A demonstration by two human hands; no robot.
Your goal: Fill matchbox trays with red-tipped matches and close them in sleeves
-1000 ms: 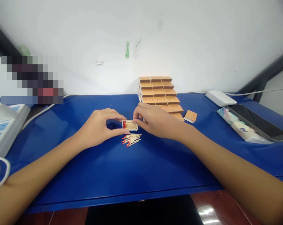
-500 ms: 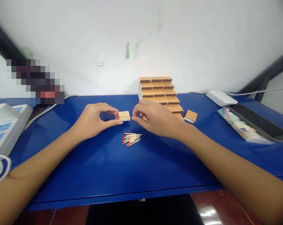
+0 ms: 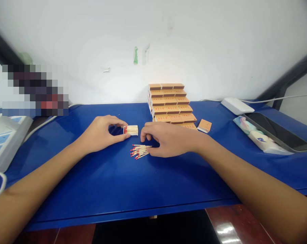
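Between its thumb and fingers, my left hand grips a small white matchbox tray. Red-tipped matches lie side by side in the tray, heads to the left. Just below it on the blue table is a loose pile of matches, also with red heads to the left. My right hand hovers at the right end of this pile, thumb and fingers apart, the thumb near the stick ends. Nothing shows between its fingers.
Stepped rows of orange matchboxes stand behind my right hand, against the wall. One orange box lies apart on their right. Further right are a phone, a tissue pack and a white device. A power strip sits at left.
My right hand has come down from beside the tray's right end to the loose matches, and its fingers have spread. My left hand still holds the tray in about the same place.
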